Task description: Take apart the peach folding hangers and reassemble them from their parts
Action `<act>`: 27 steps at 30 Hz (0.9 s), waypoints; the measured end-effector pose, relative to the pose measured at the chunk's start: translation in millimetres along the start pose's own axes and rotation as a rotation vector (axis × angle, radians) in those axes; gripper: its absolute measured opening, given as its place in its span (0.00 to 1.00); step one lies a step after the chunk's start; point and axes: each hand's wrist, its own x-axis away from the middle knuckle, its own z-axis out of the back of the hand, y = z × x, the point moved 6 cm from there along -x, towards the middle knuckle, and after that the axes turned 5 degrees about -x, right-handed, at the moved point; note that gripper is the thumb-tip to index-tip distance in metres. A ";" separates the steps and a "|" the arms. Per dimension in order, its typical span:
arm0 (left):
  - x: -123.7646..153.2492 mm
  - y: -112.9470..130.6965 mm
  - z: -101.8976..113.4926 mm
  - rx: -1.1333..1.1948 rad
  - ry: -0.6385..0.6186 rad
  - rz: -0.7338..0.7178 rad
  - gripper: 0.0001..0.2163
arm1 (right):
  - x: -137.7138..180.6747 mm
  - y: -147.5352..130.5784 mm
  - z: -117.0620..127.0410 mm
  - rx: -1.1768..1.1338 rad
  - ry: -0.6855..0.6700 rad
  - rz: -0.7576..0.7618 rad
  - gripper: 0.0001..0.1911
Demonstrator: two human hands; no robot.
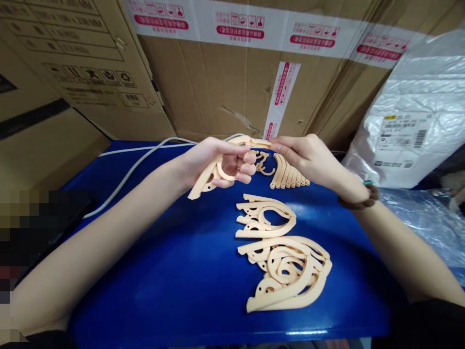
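Note:
Above the far part of the blue table, my left hand (pixel 210 160) is closed round a beige plastic folding hanger (pixel 201 183), whose slanted arm and curved hook show below the fingers. The thumb lies along its upper part. My right hand (pixel 308 157) pinches the right end of a beige hanger arm (pixel 260 144) that meets the piece in my left hand; whether the two are joined I cannot tell. Just beyond and below my hands lie loose hooks (pixel 267 169) and a row of several hanger arms (pixel 286 177). Nearer, folded hangers (pixel 292 218) are stacked beside a larger overlapping pile of hangers (pixel 305 300).
Large cardboard boxes (pixel 203 87) with printed tape stand along the back and left of the blue table (pixel 163 281). A white cable (pixel 127 182) runs across the left side. At the right are a labelled white plastic parcel (pixel 417 106) and clear plastic wrap (pixel 425 218).

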 end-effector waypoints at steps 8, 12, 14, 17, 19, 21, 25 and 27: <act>-13.6 -6.1 21.5 -0.183 0.208 -0.150 0.11 | -7.8 55.0 -4.4 0.001 0.196 -0.293 0.21; -17.3 -5.1 26.8 -0.117 0.191 -0.147 0.16 | -7.2 73.8 -13.0 0.199 0.089 -0.439 0.16; -17.5 -5.6 27.9 -0.103 0.190 -0.134 0.16 | -5.8 75.4 -18.4 0.284 0.058 -0.457 0.16; -18.4 -7.2 28.1 -0.114 0.198 -0.141 0.14 | -4.9 75.1 -27.9 0.331 0.057 -0.436 0.18; -19.8 -9.4 28.0 -0.142 0.214 -0.132 0.13 | -5.0 76.0 -35.2 0.340 0.051 -0.418 0.19; -21.2 -11.9 27.3 -0.183 0.225 -0.109 0.12 | -4.7 77.9 -41.1 0.357 0.038 -0.425 0.19; -21.9 -13.1 26.1 -0.239 0.245 -0.088 0.13 | -2.2 79.2 -44.8 0.410 0.046 -0.473 0.19; -22.0 -12.8 26.4 -0.246 0.248 -0.093 0.14 | -1.1 78.4 -45.5 0.424 0.044 -0.489 0.20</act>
